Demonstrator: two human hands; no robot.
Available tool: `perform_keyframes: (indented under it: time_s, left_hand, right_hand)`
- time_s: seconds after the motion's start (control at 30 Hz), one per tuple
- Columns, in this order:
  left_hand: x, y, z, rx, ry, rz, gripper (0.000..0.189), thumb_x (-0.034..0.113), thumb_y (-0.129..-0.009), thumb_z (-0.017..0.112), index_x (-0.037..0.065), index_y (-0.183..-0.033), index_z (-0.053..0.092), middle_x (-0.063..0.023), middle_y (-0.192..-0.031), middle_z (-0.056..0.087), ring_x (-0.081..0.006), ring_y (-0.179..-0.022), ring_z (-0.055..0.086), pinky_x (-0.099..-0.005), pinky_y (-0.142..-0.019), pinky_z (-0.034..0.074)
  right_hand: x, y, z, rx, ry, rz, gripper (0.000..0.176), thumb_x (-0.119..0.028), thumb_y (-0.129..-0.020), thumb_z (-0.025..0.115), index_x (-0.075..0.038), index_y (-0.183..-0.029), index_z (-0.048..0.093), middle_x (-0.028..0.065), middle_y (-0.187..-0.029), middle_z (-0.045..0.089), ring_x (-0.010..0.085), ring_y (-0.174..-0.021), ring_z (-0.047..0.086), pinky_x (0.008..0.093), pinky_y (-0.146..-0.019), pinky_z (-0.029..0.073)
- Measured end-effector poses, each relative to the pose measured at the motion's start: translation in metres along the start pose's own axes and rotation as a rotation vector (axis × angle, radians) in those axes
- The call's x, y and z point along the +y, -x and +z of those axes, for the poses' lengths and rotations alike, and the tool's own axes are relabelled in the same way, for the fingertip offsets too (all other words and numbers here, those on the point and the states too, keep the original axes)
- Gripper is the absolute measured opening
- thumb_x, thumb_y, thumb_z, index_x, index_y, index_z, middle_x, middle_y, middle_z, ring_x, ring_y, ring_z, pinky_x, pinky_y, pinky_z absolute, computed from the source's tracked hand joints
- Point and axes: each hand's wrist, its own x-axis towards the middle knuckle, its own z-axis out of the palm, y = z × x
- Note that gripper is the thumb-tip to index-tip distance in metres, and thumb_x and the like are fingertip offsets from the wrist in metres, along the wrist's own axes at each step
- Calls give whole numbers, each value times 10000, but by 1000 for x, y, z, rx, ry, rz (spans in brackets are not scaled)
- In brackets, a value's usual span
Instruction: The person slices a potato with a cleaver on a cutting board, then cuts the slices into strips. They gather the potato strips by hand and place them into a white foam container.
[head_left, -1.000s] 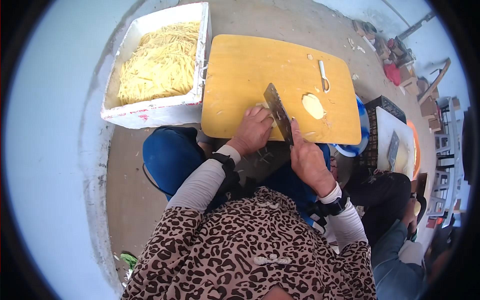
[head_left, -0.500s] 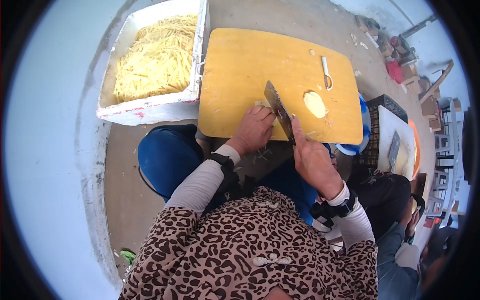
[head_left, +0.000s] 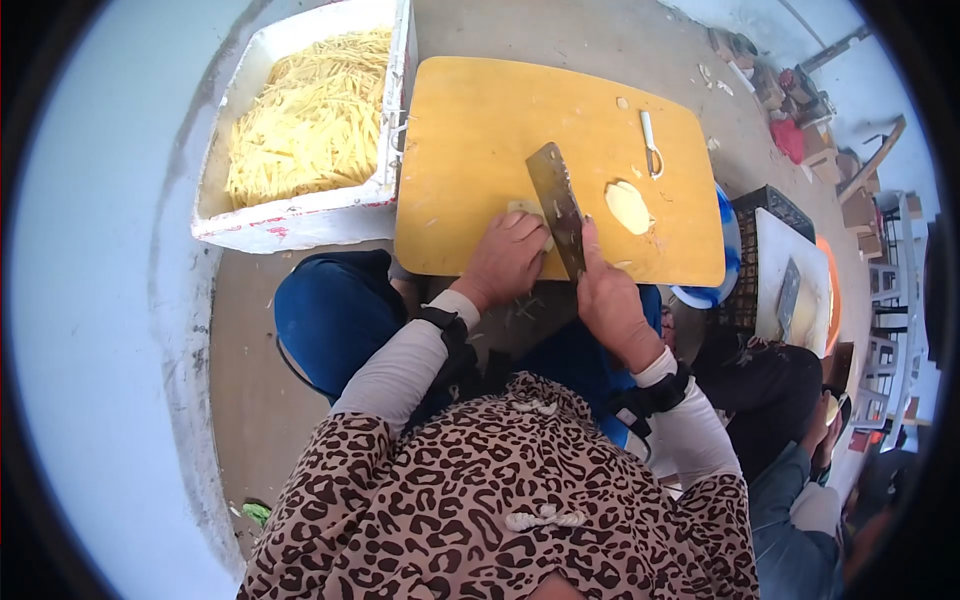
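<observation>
At the near edge, right hand (head_left: 612, 303): closed around the cleaver (head_left: 556, 205), handle hidden in the grip, index finger along the blade.
Cleaver: slants from the hand toward the far left, just beside the left fingertips; contact cannot be told.
Left hand (head_left: 503, 256): fingers curled down on the pale piece (head_left: 522, 208), partly covering it at the near middle of the board.
Yellow board (head_left: 480, 120): rounded corners; a broad stretch of its surface runs beyond the blade to the far edge, narrower at near left.
Right part: pale slices (head_left: 627, 208) lie overlapped, apart from the blade; beyond them, the white-handled tool (head_left: 648, 130) sits near the right edge.
Left side: the foam box (head_left: 300, 225), filled with yellow strips (head_left: 310, 120), stands close against the board's left edge, its raised wall bounding that side.
Right side: a blue-and-white basin (head_left: 727, 250) shows just past the edge.
</observation>
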Motion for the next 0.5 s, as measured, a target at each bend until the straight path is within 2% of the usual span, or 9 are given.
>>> perform_keyframes:
  time_s: [0.1, 0.2, 0.27, 0.5]
  left_hand:
    - [0, 1, 0, -2, -14, 2, 280, 87, -741, 626, 29, -1012, 596, -130, -1031, 582, -314, -1006, 542, -420, -891, 424]
    - [-1, 3, 0, -33, 9, -26, 354, 83, -726, 652, 4, -1065, 591, -157, -1090, 581, -342, -1047, 534, -438, -938, 424]
    - [-1, 3, 1, -31, 19, -31, 357, 82, -725, 654, 2, -1066, 590, -158, -1091, 581, -345, -1048, 534, -441, -937, 426]
    - [-3, 4, 1, -13, 30, -15, 362, 84, -721, 665, 3, -1066, 589, -157, -1089, 583, -341, -1048, 537, -437, -922, 436]
  right_hand:
    - [5, -1, -4, 46, -5, -62, 688, -10, -844, 526, 85, -1470, 258, 249, -790, 648, 395, -667, 653, 452, -614, 535]
    - [-8, 6, -22, 15, -44, -49, 680, -10, -842, 531, 90, -1463, 273, 252, -796, 647, 396, -671, 653, 453, -612, 532]
    - [-22, 8, -41, -65, 42, -56, 649, -6, -846, 527, 100, -1446, 302, 252, -807, 650, 397, -672, 653, 461, -609, 529]
    - [-22, 8, -48, -111, 32, -105, 626, -1, -845, 524, 75, -1438, 342, 235, -808, 652, 393, -683, 656, 466, -619, 528]
